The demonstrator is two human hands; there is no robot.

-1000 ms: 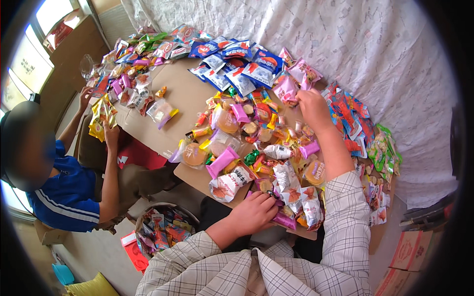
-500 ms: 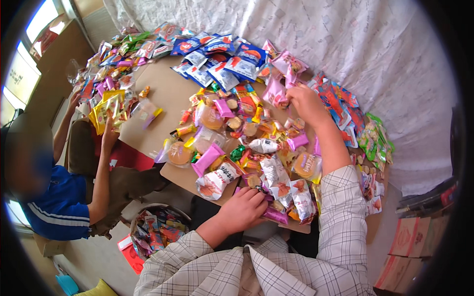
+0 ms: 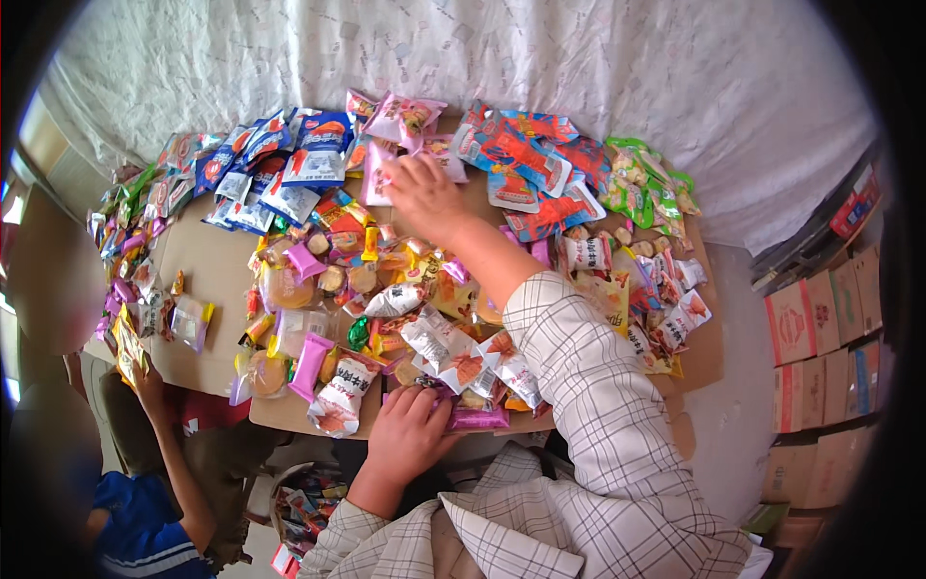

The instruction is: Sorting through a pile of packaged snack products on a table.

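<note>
My right hand [image 3: 424, 198] reaches to the far side of the cardboard-topped table. Its fingers are apart and rest against a pink snack packet [image 3: 377, 174]; more pink packets [image 3: 405, 118] lie just beyond. By the near edge, my left hand [image 3: 410, 434] lies with fingers outstretched over purple-wrapped snacks [image 3: 479, 419], partly covering them. Between the hands spreads a mixed heap: white snack packets [image 3: 344, 394], round cakes in clear wrap [image 3: 286, 288], a green foil sweet [image 3: 359, 334] and small candies.
Blue-and-white packets [image 3: 318, 150] are grouped at the far left, red-and-blue packets [image 3: 526, 154] and green packets [image 3: 641, 179] at the far right. A co-worker at the left holds a yellow packet [image 3: 128, 345]. Cardboard boxes [image 3: 805, 318] stand stacked at right; a filled container [image 3: 307, 502] sits below the table.
The view has swung to the right. My right hand's fingers, earlier pinching a pink packet, now spread over the pink packets. My left hand stays at the near edge.
</note>
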